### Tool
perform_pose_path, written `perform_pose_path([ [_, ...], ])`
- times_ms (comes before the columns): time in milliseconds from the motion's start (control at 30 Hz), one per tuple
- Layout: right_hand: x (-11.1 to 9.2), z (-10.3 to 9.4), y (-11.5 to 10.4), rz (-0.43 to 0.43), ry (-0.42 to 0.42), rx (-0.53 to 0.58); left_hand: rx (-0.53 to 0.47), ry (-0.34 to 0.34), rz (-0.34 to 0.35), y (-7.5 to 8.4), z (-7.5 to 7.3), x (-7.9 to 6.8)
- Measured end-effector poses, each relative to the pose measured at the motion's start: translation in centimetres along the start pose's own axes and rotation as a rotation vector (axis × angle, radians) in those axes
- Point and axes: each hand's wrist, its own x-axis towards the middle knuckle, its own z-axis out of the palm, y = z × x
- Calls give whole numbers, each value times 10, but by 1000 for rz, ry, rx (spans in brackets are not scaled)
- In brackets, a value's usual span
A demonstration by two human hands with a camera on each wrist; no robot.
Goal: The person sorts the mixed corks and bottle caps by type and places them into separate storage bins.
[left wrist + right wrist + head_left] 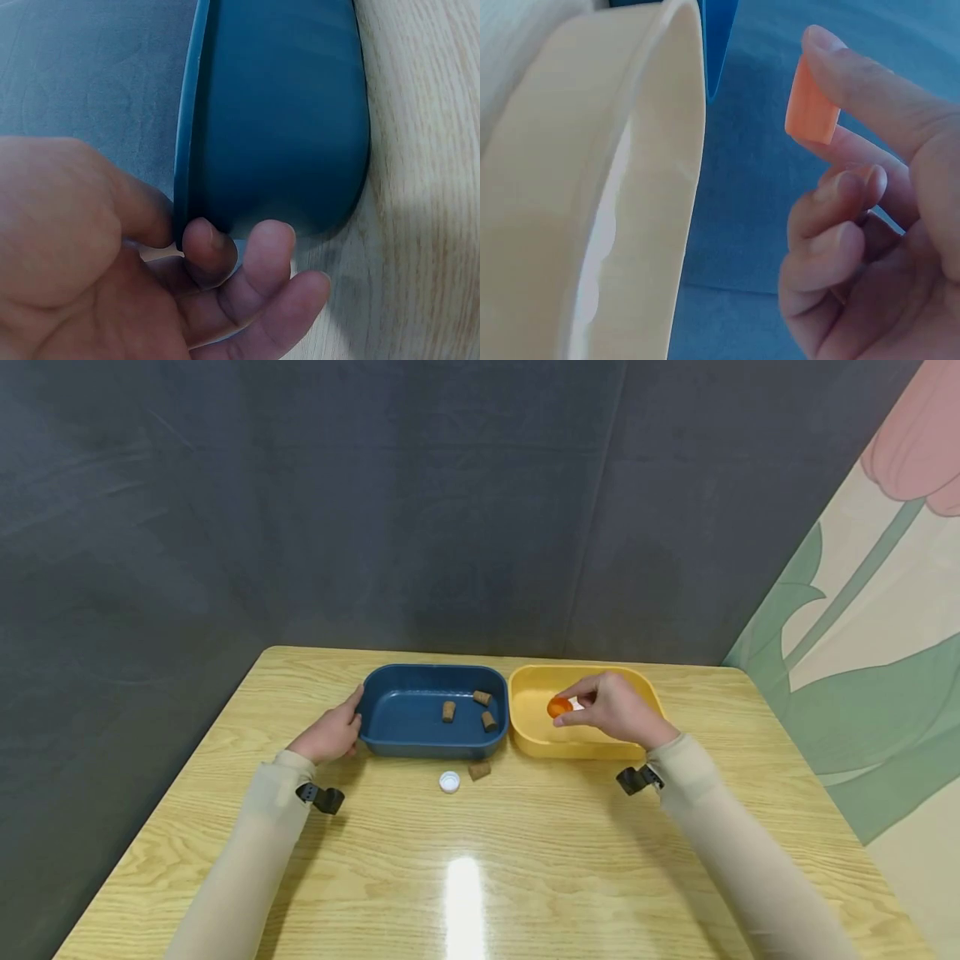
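Observation:
My right hand (611, 706) is over the yellow bin (525, 735), pinching an orange bottle cap (812, 105) between thumb and forefinger. In the right wrist view the cap is above the bin's rim, and the other fingers are curled. White objects (604, 240) lie inside the yellow bin, mostly hidden by its wall. My left hand (330, 733) grips the left end of the dark blue bin (431, 749), thumb at the rim and fingertips against the outer wall. Several corks, such as this cork (448, 712), lie in the blue bin.
On the wooden table (375, 877) in front of the bins lie a white bottle cap (449, 782) and a cork (479, 770). The two bins stand side by side near the back edge. A dark curtain (450, 510) hangs behind, and a flower-patterned wall (885, 693) is at the right.

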Motion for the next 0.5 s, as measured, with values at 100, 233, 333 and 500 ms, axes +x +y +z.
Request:
perform_pose_path([
  [100,4,-5,4,34,-4,4,-6,-3,3,0,0,0],
  [233,10,-10,12,76,-9,8,-12,-3,3,1,0,-1],
  [333,16,-14,18,94,-12,-1,-14,0,1,2,0,-1],
  [500,23,-21,27,106,-20,-27,-20,-1,0,2,0,-2],
])
